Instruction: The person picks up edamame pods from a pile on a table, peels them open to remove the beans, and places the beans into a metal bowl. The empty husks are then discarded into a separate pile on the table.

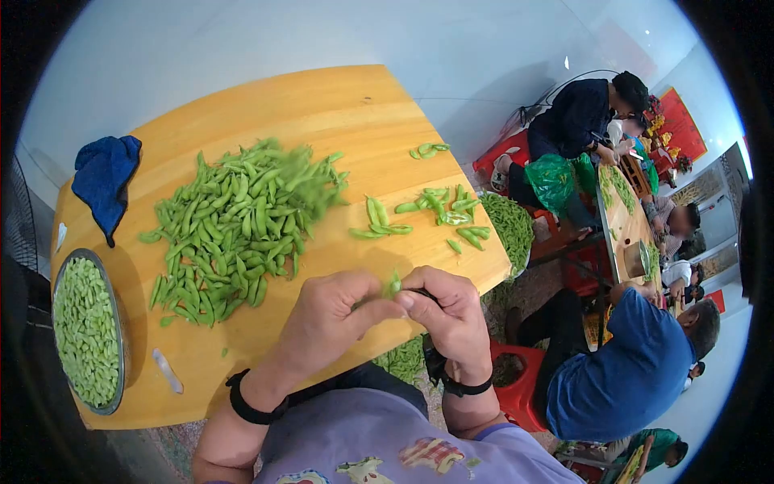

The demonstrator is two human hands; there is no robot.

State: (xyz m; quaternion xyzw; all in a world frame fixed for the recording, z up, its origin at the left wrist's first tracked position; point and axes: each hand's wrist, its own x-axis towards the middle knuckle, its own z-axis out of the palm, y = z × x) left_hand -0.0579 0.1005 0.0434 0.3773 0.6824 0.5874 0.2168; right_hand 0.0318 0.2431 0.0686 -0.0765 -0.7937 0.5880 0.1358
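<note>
Just above the table's near edge, my left hand [334, 315] and my right hand [451, 319] meet fingertip to fingertip. Both are closed in a pinch around a green edamame pod [394, 284], mostly covered by the fingers. Something dark shows by my right thumb and forefinger; I cannot make out what it is. Beyond my hands lies a big heap of edamame pods [234, 226], blurred at its right side. Small groups of pods [379, 218] rest to the right of it. At the far left, a metal bowl [122, 355] is full of shelled green beans [85, 331].
The wooden table [322, 97] carries a blue cloth [105, 177] and a pale strip [168, 371]. Off its right edge stands a container heaped with pods [508, 226]; more green pods [401, 361] lie below. People sit at another table; one in a blue shirt [621, 371] is near.
</note>
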